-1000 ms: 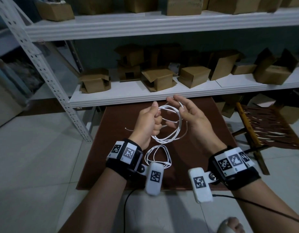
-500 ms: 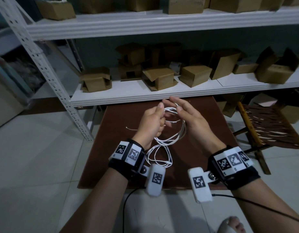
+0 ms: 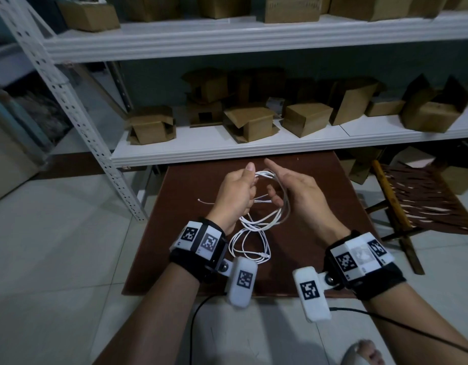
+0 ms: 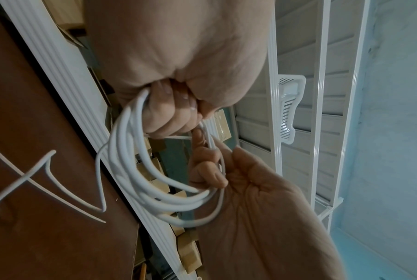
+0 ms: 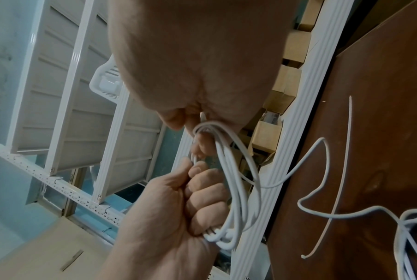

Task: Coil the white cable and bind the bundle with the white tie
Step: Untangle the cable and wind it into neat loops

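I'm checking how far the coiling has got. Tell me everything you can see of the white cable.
The white cable is thin, round and smooth, plastic-looking. Several loops are gathered into a loose coil held above the brown table. The left hand grips the coil in its fist; the right hand has fingers curled through the loops at the other side. More loops hang down onto the table, ending in a small connector. No tie binds the bundle yet.

Smooth plastic white cable [image 3: 264,225]; matt brown board [image 3: 319,206].
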A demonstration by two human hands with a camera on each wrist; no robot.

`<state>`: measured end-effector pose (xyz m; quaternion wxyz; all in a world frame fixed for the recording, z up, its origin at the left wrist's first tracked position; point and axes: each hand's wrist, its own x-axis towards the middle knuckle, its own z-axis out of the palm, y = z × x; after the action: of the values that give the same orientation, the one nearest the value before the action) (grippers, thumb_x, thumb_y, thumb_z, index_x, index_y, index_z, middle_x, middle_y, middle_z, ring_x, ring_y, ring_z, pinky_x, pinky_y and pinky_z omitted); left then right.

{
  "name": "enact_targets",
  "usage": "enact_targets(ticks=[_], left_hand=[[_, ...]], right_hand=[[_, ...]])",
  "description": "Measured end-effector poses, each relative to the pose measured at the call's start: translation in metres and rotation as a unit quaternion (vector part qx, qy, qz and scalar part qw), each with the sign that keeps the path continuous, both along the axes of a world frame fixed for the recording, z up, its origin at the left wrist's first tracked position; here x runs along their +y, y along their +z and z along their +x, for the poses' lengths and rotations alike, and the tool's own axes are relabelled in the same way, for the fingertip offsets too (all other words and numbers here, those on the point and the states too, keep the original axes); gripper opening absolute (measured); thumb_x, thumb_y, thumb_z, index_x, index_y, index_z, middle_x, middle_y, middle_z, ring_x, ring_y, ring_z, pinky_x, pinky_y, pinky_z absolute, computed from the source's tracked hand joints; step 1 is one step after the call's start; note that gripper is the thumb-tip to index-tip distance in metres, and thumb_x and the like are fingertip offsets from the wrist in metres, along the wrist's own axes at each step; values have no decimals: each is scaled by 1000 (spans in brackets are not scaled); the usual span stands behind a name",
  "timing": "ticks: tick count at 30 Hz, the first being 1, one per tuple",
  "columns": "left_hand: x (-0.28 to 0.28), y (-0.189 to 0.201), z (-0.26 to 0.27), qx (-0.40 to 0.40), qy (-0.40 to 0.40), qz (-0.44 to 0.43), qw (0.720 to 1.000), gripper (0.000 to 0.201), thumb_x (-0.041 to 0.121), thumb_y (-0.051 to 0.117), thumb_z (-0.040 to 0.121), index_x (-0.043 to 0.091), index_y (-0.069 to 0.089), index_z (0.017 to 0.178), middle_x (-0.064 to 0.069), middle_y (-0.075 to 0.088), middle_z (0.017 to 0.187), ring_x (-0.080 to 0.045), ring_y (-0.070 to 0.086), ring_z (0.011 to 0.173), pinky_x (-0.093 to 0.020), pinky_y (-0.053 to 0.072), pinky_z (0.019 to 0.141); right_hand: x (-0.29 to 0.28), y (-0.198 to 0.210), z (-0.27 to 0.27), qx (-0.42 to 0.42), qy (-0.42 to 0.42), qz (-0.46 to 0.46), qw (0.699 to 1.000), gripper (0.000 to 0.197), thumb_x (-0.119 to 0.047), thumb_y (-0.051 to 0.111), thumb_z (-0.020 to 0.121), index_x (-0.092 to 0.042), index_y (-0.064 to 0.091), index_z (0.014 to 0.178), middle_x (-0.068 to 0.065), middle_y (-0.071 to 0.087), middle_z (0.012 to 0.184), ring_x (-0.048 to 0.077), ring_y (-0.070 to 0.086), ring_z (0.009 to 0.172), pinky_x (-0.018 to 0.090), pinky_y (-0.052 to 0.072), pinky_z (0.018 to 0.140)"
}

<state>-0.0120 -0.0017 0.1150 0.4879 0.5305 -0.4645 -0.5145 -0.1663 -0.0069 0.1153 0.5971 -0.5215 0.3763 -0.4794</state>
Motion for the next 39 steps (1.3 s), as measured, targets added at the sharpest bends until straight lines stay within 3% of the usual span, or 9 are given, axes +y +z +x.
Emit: enact_targets(ticks=[6, 11, 15, 18, 22, 25, 28, 32, 39], left_hand=[[0, -1, -2, 4, -14, -1, 1000, 43, 40, 37, 114, 20, 43, 77, 8, 31, 53, -3, 22, 38, -17, 16, 34], [1, -1, -6, -20, -8, -17, 1000, 44, 36, 37, 115, 18, 44, 76, 2, 31, 56, -3, 24, 36, -16, 19, 34], [0, -4, -6, -26, -20, -15, 999, 43, 37, 36, 115, 17, 46, 78, 4, 31, 53, -4, 24, 36, -16, 18, 35], [0, -5, -8, -38, -27, -14, 999, 44, 38, 36, 115, 17, 46, 78, 7, 32, 50, -4, 23, 36, -17, 18, 37], [-4, -12, -6, -124, -4, -52, 991, 43, 51, 38, 110, 21, 45, 79, 10, 43, 53, -8, 36, 42, -29, 29, 46], [-4, -15, -6, -198, 10, -73, 977, 34, 65, 35, 100, 32, 41, 94, 2, 56, 73, -16, 50, 61, -37, 42, 64], [0, -9, -5, -180, -1, -74, 981, 34, 66, 43, 97, 32, 45, 101, 8, 55, 73, -12, 48, 61, -38, 39, 64], [4, -1, -5, -196, -23, -75, 978, 32, 50, 68, 82, 20, 58, 80, 10, 62, 68, -17, 56, 67, -43, 42, 65], [5, 5, -7, -223, -5, -30, 974, 17, 36, 60, 81, 20, 58, 77, 4, 62, 74, -25, 56, 74, -36, 37, 63]], right_hand=[[-1, -1, -3, 25, -23, -6, 999, 40, 3, 46, 107, -4, 59, 144, 4, 57, 80, 0, 55, 61, 12, 46, 63], [0, -3, -4, 149, -32, -113, 982, 45, 0, 60, 103, -9, 58, 148, 4, 56, 93, -1, 54, 69, 14, 45, 69], [-3, -8, -7, 176, -61, -151, 971, 38, -1, 58, 106, -8, 64, 142, 4, 56, 80, 0, 52, 62, 16, 43, 64], [-7, -14, -8, 168, -74, -138, 973, 34, -1, 56, 106, -13, 70, 135, 18, 67, 80, 5, 51, 62, 25, 45, 68], [-5, -14, -6, 138, -70, -127, 980, 34, 2, 53, 107, -10, 71, 133, 4, 66, 75, 3, 50, 60, 18, 44, 66], [-2, -11, -6, 104, -69, -125, 984, 37, 4, 51, 107, -6, 65, 140, 8, 62, 76, -2, 53, 58, 12, 45, 65], [-5, -11, -7, 105, -69, -145, 981, 38, 2, 54, 107, -12, 60, 142, 9, 64, 75, 4, 55, 62, 19, 47, 67], [-8, -17, -8, 113, -85, -150, 979, 27, 1, 57, 105, -13, 61, 128, -2, 57, 67, 6, 53, 61, 19, 45, 60], [-6, -17, -4, 130, -79, -167, 974, 19, -1, 56, 106, -14, 62, 119, 0, 67, 70, 6, 56, 62, 20, 45, 63]])
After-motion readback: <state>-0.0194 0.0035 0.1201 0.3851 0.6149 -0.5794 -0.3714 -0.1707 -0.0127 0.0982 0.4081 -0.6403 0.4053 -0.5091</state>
